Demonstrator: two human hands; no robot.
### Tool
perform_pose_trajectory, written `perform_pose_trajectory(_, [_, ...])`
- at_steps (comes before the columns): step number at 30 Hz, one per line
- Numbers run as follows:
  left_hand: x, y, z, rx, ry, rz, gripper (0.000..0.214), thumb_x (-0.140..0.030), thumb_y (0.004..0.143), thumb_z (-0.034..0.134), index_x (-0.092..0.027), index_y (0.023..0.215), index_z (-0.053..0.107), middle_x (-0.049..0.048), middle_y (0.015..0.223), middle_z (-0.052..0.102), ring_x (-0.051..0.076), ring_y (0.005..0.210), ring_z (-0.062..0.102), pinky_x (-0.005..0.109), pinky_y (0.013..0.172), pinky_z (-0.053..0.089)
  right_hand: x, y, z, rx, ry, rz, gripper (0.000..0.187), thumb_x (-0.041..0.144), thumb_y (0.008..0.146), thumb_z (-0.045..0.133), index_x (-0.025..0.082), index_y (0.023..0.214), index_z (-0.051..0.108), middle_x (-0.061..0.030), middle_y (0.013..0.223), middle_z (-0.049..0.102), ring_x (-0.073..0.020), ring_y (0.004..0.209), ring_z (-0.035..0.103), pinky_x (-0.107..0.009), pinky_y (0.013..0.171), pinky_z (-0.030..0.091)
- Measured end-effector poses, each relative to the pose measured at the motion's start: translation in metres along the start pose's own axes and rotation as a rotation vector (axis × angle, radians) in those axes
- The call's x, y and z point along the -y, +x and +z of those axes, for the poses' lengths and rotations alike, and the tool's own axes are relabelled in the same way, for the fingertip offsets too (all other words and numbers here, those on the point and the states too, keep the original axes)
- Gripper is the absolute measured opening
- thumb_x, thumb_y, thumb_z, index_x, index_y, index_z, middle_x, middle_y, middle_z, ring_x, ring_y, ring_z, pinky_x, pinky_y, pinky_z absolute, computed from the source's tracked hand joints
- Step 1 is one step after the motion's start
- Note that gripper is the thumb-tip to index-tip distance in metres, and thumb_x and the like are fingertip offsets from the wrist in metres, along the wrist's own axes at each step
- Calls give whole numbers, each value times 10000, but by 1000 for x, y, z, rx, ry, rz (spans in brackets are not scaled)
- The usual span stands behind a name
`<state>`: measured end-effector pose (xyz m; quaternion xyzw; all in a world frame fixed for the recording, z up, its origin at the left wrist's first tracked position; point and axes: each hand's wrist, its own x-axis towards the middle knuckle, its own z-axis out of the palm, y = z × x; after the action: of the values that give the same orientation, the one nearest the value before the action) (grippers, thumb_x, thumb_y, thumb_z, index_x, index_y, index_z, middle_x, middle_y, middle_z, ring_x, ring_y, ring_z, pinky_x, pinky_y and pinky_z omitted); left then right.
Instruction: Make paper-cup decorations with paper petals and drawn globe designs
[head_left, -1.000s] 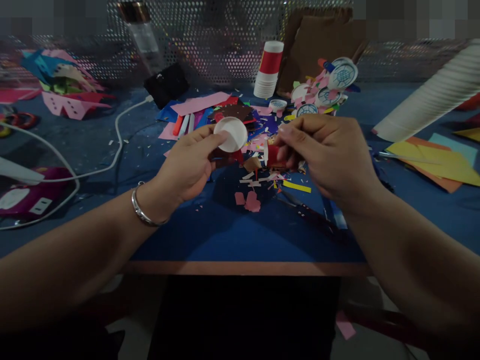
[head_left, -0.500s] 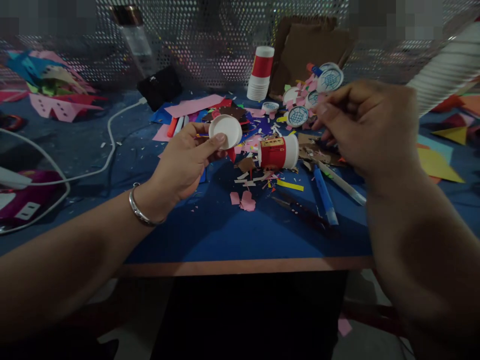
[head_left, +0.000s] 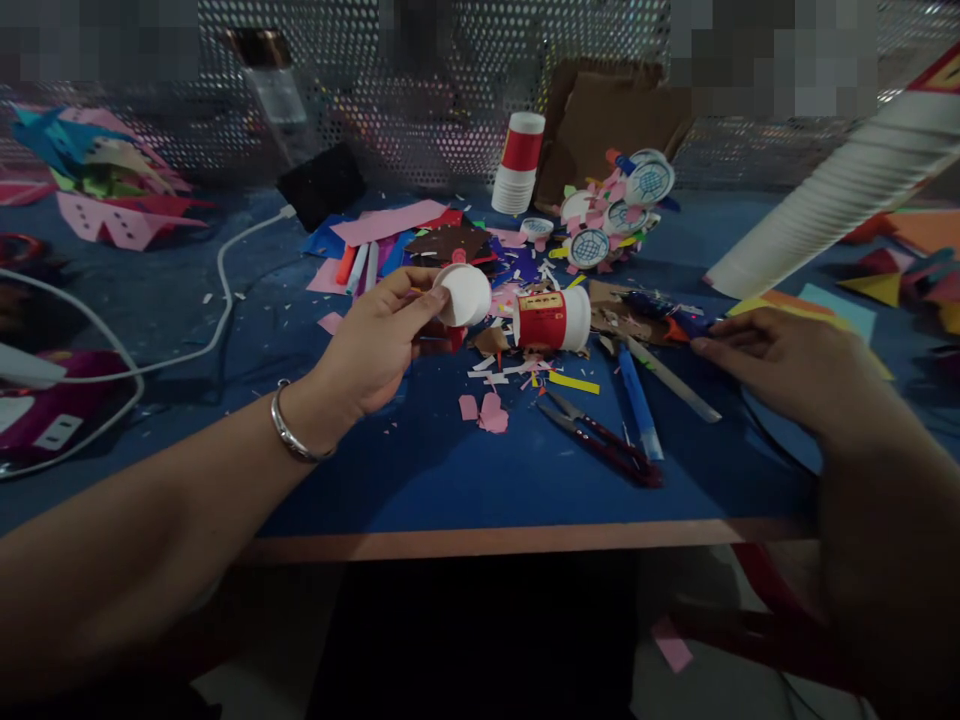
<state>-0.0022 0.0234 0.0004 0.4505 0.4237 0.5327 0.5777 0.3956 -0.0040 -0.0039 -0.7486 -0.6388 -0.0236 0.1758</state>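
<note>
My left hand (head_left: 386, 335) pinches a shallow white paper cup bottom (head_left: 468, 296) between thumb and fingers, its round face towards me. A bit of red shows below it by my fingers. To the right, my right hand (head_left: 780, 375) is low over the table with thumb and fingers closed at the rear of a dark blue tool (head_left: 667, 308) that looks like a hot glue gun. A black cord (head_left: 772, 430) runs from under this hand. Between my hands a red and white paper cup (head_left: 551, 320) lies on its side among paper scraps.
Thread snips (head_left: 604, 445), a blue pen-like cutter (head_left: 640, 400) and a glue stick (head_left: 679, 382) lie near the front. Behind stand stacked cups (head_left: 517, 165) and a cluster of decorated cup bottoms (head_left: 619, 215). A long cup stack (head_left: 832, 190) lies at right, a white cable (head_left: 221, 260) at left.
My right hand has come down from in front of the decorated cluster to the dark blue tool at right. My left hand keeps the cup bottom, turned slightly. The snips are now in plain sight.
</note>
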Motion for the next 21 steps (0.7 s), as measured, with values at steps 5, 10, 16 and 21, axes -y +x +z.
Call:
perform_pose_trajectory(5, [1, 2, -2, 24, 12, 13, 162, -243, 899, 839, -177, 1018, 751, 53, 972, 764, 156, 830, 685, 255, 666, 562, 8, 4, -6, 133, 54, 173, 194, 357, 881, 791, 239, 978, 672, -98, 932, 791, -241, 802, 731, -396, 824, 528])
perform_pose_trajectory(10, [0, 0, 0, 75, -4, -40, 249, -274, 835, 900, -149, 1023, 794, 76, 1043, 777, 148, 845, 672, 250, 687, 557, 23, -1, -14, -6, 7, 100, 114, 350, 888, 759, 254, 910, 701, -128, 976, 787, -275, 839, 694, -449, 846, 505])
perform_pose_trajectory(16, [-1, -3, 3, 55, 13, -77, 339, -299, 783, 950, -173, 1060, 801, 70, 1069, 781, 172, 923, 693, 263, 742, 578, 77, -9, -6, 139, 476, -254, 283, 543, 928, 749, 275, 1018, 752, -88, 900, 768, -234, 697, 643, -422, 715, 503])
perform_pose_trajectory(21, [1, -1, 1, 53, 39, -64, 301, -291, 812, 923, -166, 1055, 794, 73, 1069, 779, 175, 933, 698, 267, 751, 576, 106, 5, -2, 10, 303, -544, 366, 458, 954, 709, 197, 1210, 714, -134, 1130, 726, -283, 907, 706, -471, 842, 573])
